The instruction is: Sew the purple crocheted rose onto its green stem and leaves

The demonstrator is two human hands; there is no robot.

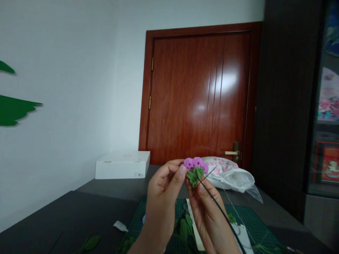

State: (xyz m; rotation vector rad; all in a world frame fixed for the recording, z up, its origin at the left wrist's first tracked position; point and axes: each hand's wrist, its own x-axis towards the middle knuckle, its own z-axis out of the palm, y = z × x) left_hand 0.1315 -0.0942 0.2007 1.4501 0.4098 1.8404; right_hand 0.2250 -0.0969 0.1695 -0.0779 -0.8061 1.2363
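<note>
A purple crocheted flower point(197, 162) with a green crocheted base point(195, 176) is held up between my two hands. My left hand point(165, 188) pinches the flower's left edge between thumb and fingers. From the right, my right hand point(209, 206) has its thumb and fingers closed at the green base. A dark, thin stem point(221, 210) runs from that base down across my right hand. Beside the thumb a thin, pointed piece like a needle point(211, 171) sticks out to the upper right; its other end is hidden.
A green cutting mat point(255, 215) lies below my hands, with green leaves point(183, 229) and white cards point(242, 234) on it. A white box point(123, 165) stands at the back left. Behind my right hand lies a white plastic bag point(230, 176) with red print.
</note>
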